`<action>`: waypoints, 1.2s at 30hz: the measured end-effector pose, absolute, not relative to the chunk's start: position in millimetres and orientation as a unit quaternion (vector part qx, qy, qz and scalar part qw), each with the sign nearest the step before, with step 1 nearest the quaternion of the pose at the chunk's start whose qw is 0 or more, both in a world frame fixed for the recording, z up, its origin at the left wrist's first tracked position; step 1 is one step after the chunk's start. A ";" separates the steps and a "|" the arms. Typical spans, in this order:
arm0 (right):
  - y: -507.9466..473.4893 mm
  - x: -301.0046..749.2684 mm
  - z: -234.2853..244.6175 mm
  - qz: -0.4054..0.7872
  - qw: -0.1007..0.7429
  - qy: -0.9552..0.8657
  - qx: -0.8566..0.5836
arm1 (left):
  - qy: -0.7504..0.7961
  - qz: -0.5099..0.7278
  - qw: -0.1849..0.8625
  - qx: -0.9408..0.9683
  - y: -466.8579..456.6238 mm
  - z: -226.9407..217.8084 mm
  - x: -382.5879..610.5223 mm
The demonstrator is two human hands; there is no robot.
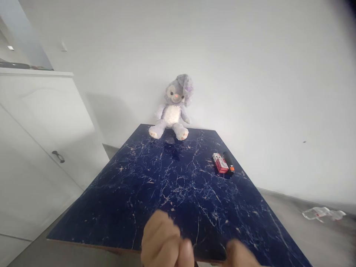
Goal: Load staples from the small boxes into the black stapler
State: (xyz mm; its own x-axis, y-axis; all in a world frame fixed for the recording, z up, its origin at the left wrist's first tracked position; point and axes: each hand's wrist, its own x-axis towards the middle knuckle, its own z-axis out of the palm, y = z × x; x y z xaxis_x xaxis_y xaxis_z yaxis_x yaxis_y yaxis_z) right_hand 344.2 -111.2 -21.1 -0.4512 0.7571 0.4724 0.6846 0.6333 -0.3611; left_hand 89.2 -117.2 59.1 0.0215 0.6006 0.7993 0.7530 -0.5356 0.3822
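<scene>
My left hand (164, 241) is at the bottom edge of the view, close to the camera and blurred, its fingers curled into a loose fist over the near edge of the dark blue marble-patterned table (172, 189). Whether it holds anything is hidden. Only a small blurred part of my right hand (240, 256) shows at the bottom; its fingers cannot be made out. A grey-purple plush rabbit (174, 109) sits upright at the table's far edge against the white wall. A red and white small box (220, 163) and a black lighter with an orange end (229, 163) lie side by side at the right.
A white cabinet (41, 148) with a dark handle stands to the left of the table. Crumpled clear plastic (322, 213) lies on the grey floor at the right. A white wall rises behind the table.
</scene>
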 end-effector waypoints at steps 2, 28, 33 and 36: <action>-98.8 362.1 -12.3 -0.024 0.380 -0.801 -0.462 | -0.451 -0.534 0.096 -0.708 -102.8 70.7 88.6; 108.9 450.8 -34.7 0.155 0.374 -0.594 -0.695 | -0.461 -0.306 -0.071 -0.830 46.5 -10.5 9.5; 126.4 418.0 -33.4 0.173 0.402 -0.582 -0.685 | -0.481 -0.324 -0.098 -0.808 43.8 -7.6 8.2; 130.2 410.7 -32.6 0.175 0.414 -0.563 -0.694 | -0.481 -0.328 -0.102 -0.806 44.9 -6.5 7.5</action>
